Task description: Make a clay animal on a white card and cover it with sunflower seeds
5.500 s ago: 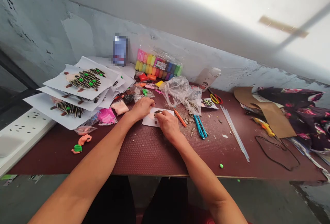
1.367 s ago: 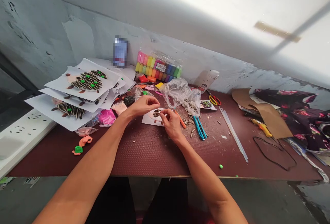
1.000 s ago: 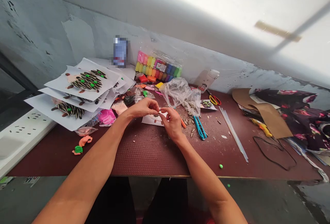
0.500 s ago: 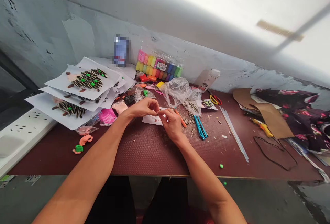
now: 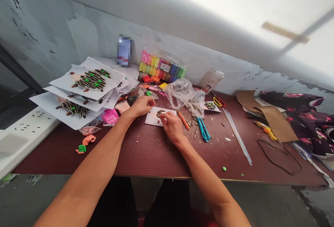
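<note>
A small white paper [image 5: 150,119] lies on the table between my hands, bearing a pale pink shape, dark striped seeds [image 5: 159,114] and brown spots. My left hand [image 5: 142,106] is closed just past the paper's left edge, fingertips pressed together; what they hold, if anything, is too small to make out. Over the right part of the paper, my right hand [image 5: 172,126] bends down with thumb and fingers pinched close to the seeds. Its fingertips are partly hidden. Beside it lie an orange pen-like tool [image 5: 183,119], a blue utility knife [image 5: 203,129] and loose sunflower seeds [image 5: 193,122].
Stacked papers with seed hedgehogs [image 5: 91,80] rise at left, near a white power strip [image 5: 28,129]. Behind are coloured clay packs [image 5: 161,68] and a plastic bag [image 5: 179,91]. Rightward lie scissors [image 5: 218,102], clear glue sticks [image 5: 237,136] and a yellow glue gun [image 5: 267,130] with its cord.
My hands, which met over the paper, have moved apart. The left has drawn back to the left; the right has lowered toward the paper, and the seeds there now show. The view has shifted slightly.
</note>
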Available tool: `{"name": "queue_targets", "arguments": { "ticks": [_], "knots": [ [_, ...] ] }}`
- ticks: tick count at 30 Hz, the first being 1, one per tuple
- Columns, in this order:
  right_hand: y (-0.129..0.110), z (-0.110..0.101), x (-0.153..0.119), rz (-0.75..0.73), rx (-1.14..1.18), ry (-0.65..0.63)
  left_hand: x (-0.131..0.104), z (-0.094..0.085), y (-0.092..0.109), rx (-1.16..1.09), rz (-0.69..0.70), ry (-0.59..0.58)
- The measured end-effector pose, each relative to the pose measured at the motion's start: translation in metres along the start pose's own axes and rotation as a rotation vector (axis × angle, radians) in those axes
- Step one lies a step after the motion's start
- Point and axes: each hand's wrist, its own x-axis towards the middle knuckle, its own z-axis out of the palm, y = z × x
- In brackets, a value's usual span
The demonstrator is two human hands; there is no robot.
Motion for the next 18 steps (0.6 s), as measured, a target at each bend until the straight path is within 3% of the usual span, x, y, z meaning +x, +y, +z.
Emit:
{"name": "queue_targets", "arguments": {
  "ticks": [18],
  "knots": [
    [0.0019, 0.003, 0.0026, -0.019, -0.11, -0.047, -0.0009, 0.0069, 0.0014, 0.193, 0.03, -0.038]
  ]
}}
